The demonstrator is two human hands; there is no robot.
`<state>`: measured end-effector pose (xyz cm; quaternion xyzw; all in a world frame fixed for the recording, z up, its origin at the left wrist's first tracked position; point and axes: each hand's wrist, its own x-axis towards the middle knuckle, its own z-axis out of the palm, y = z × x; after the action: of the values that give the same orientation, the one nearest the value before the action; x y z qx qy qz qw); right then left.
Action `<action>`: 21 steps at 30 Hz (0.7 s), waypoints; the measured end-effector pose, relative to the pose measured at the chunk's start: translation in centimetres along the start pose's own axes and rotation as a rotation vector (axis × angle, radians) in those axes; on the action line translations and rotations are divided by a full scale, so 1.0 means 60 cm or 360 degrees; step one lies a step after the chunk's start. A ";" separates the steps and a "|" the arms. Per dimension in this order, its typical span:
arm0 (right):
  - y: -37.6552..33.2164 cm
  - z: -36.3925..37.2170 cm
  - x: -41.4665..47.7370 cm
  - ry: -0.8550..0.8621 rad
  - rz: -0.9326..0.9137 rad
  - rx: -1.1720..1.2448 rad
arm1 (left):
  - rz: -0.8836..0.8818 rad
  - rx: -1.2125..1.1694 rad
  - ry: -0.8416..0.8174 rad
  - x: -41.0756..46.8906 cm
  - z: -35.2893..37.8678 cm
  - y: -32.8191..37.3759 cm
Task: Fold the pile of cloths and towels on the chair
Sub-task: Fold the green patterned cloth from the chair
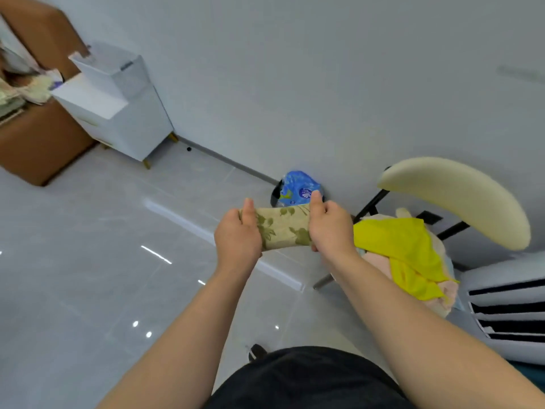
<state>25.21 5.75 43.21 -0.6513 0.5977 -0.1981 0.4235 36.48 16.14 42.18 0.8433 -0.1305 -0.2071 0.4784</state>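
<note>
A small beige cloth with green leaf prints (pixel 283 227) is held in the air above the floor, folded into a short band. My left hand (pixel 237 239) grips its left end and my right hand (pixel 328 228) grips its right end, thumbs on top. To the right stands a chair with a cream backrest (pixel 460 199). On its seat lies a pile with a yellow cloth (pixel 404 249) on top of pinkish cloths (pixel 374 259).
A blue plastic bag in a dark bin (pixel 298 188) sits by the wall behind the hands. A white cabinet (pixel 118 110) and brown furniture (pixel 38 143) with cloths on it stand at the far left. A striped white cushion (pixel 510 308) lies at the right. Grey tiled floor spreads below.
</note>
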 end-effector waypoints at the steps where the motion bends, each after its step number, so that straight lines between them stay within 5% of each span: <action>1: -0.020 0.017 0.007 -0.0032 -0.0011 0.0002 | -0.0039 -0.0027 0.0015 0.020 -0.013 0.002; 14: -0.258 0.317 0.257 -0.0251 0.0119 0.0269 | -0.0170 -0.0095 0.0034 0.458 -0.081 0.064; 21: -0.503 0.503 0.410 -0.0560 0.0101 0.0256 | -0.0256 -0.0126 0.0179 0.755 -0.191 0.144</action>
<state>71.79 -10.27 43.90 -0.6208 0.5169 -0.1149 0.5781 81.62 1.42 44.70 0.8418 -0.0269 -0.2021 0.4998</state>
